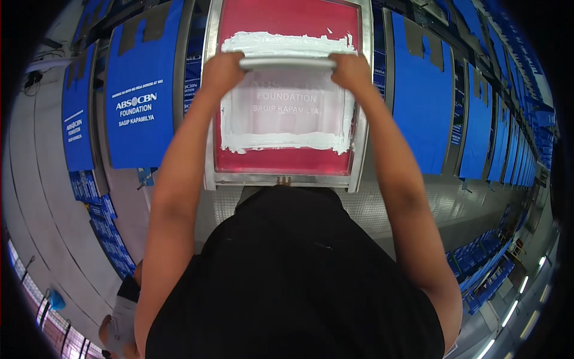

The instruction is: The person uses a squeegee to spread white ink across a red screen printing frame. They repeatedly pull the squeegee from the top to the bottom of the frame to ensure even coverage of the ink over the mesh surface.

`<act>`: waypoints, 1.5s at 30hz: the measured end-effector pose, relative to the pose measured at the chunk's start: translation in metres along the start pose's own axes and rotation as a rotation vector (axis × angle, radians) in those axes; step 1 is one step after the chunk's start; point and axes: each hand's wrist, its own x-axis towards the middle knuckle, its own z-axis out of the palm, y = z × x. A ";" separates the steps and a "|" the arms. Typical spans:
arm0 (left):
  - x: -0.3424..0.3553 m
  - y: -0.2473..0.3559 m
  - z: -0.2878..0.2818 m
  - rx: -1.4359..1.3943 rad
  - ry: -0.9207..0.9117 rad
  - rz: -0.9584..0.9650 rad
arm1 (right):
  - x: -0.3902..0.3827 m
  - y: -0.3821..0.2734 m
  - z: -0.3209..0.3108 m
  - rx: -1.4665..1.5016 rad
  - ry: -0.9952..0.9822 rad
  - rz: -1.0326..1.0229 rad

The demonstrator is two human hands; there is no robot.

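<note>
My left hand (pixel 222 70) and my right hand (pixel 351 70) each squeeze one end of the long white scraper bar (pixel 288 63), fingers curled tight around it. The bar lies flat across the red screen (pixel 287 158) at about 12 o'clock. White paint (pixel 287 43) sits just past it. A blue bag (pixel 139 102) hangs at 10 o'clock.
</note>
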 end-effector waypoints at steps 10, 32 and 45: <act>-0.208 0.043 0.028 -0.148 0.013 0.101 | -0.199 -0.066 0.007 0.185 -0.059 0.007; -0.039 0.007 0.010 -0.010 -0.058 0.033 | -0.049 -0.012 0.008 -0.052 -0.217 0.061; -0.168 0.032 0.014 -0.108 -0.056 0.066 | -0.171 -0.061 -0.003 0.104 -0.199 0.055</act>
